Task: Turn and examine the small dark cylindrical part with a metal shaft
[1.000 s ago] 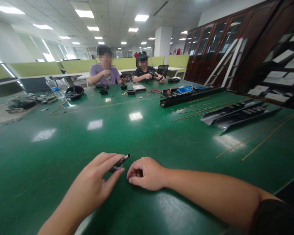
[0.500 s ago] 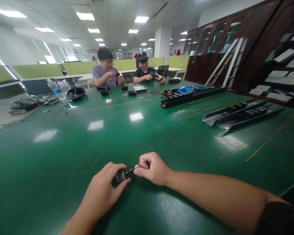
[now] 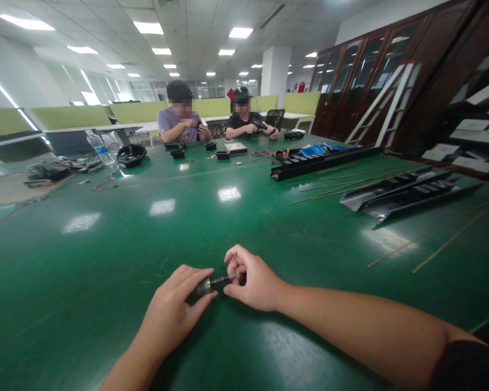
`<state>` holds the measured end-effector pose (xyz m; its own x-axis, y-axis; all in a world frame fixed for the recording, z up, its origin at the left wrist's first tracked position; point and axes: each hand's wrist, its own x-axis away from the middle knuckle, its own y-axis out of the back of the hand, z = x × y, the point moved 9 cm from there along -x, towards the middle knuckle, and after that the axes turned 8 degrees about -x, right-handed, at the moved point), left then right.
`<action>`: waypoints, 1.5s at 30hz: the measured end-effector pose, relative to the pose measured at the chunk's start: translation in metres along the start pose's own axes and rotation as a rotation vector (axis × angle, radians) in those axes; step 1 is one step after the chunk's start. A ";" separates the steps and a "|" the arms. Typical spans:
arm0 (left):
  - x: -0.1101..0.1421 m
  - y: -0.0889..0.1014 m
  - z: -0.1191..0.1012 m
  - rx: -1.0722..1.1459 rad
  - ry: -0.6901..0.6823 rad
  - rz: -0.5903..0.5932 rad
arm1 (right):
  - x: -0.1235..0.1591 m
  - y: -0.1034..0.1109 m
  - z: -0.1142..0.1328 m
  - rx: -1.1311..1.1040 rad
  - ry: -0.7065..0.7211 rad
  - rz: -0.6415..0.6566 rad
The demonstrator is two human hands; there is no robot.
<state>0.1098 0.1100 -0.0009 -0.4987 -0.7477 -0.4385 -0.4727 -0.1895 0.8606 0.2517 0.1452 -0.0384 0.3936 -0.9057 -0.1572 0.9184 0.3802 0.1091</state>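
My left hand (image 3: 173,307) is wrapped around a dark cylindrical metal part (image 3: 204,287), low over the green table. Its fingers and thumb hide most of the part's body. A thin, ridged dark shaft (image 3: 220,280) sticks out of the part to the right, with a lighter tip. Around that tip is my right hand (image 3: 252,279), its thumb apart from its loosely curled fingers. No grip on the shaft shows there, though the fingertips partly hide its end.
Long black metal channels (image 3: 415,198) and thin rods (image 3: 452,236) lie on the green table (image 3: 118,271) at the right. Across it, two people handle dark objects near small black trays (image 3: 223,155). A water bottle (image 3: 100,149) stands at the far left.
My right thumb and fingers have spread from their pinch on the shaft's tip. My left hand still holds the part. The view has shifted slightly.
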 end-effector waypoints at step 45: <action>0.001 -0.004 -0.004 0.166 0.041 0.012 | 0.001 -0.009 0.007 0.249 0.072 0.114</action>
<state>0.1142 0.1072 -0.0039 -0.4764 -0.7754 -0.4145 -0.5824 -0.0749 0.8095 0.2437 0.1395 -0.0327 0.5033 -0.8410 -0.1982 0.8340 0.4128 0.3661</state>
